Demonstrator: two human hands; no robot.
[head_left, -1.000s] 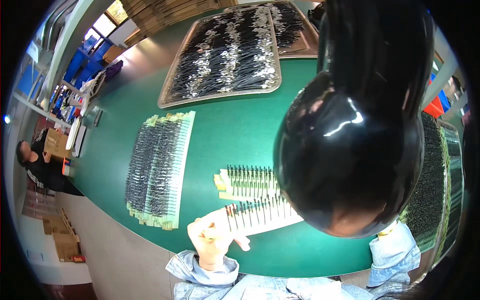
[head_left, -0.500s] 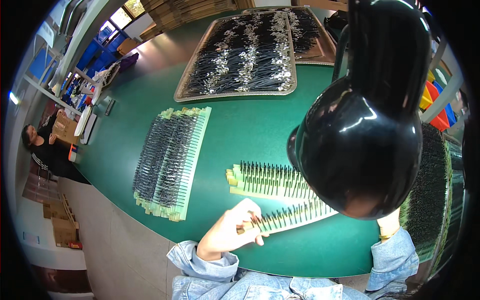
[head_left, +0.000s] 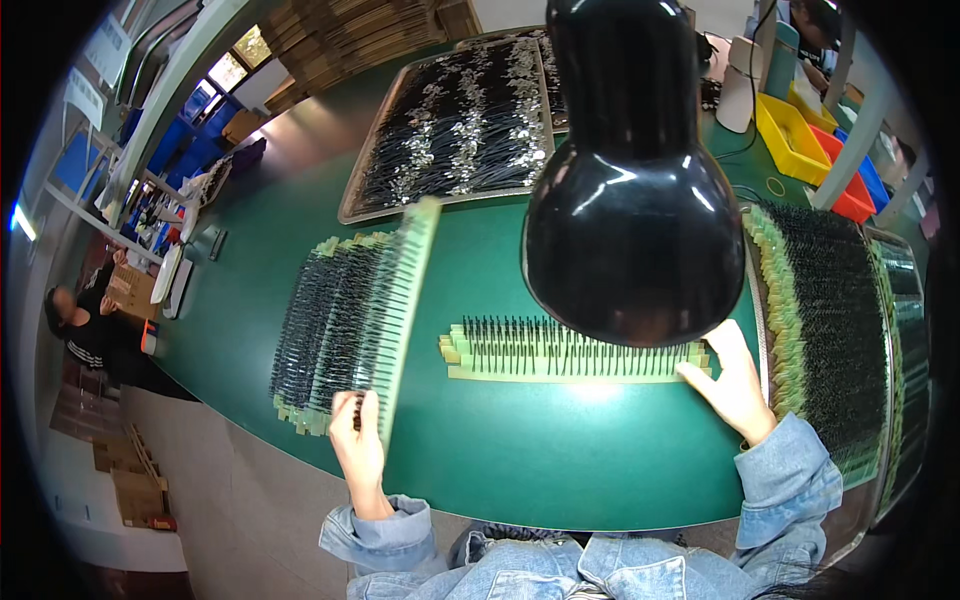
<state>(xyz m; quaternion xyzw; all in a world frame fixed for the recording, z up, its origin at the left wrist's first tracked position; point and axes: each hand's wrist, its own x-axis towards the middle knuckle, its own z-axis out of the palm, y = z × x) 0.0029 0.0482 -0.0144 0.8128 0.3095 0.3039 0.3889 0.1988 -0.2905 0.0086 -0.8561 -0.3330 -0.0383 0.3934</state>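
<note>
My left hand (head_left: 358,440) is closed on the near end of a pale green strip (head_left: 409,285) bearing a row of thin black pins. That strip is held lengthwise along the right side of a stack of similar pinned strips (head_left: 325,325), its far end slightly blurred. In the middle of the table lies a shorter stack of pinned strips (head_left: 560,372), running left to right. My right hand (head_left: 738,385) grips this stack's right end, thumb at the near edge and fingers around the far side; some fingertips are partly hidden.
A black lamp head (head_left: 635,240) hangs over the middle. Behind it a tray (head_left: 345,205) holds many black stems with shiny ends. On the right stands a tray of densely pinned strips (head_left: 830,320), with yellow (head_left: 790,138) and red bins beyond. A person (head_left: 90,320) holds a cardboard box at far left.
My left hand has carried a pinned strip from the middle over to the left stack. My right hand has come out from behind the lamp onto the middle stack's end. The view has shifted.
</note>
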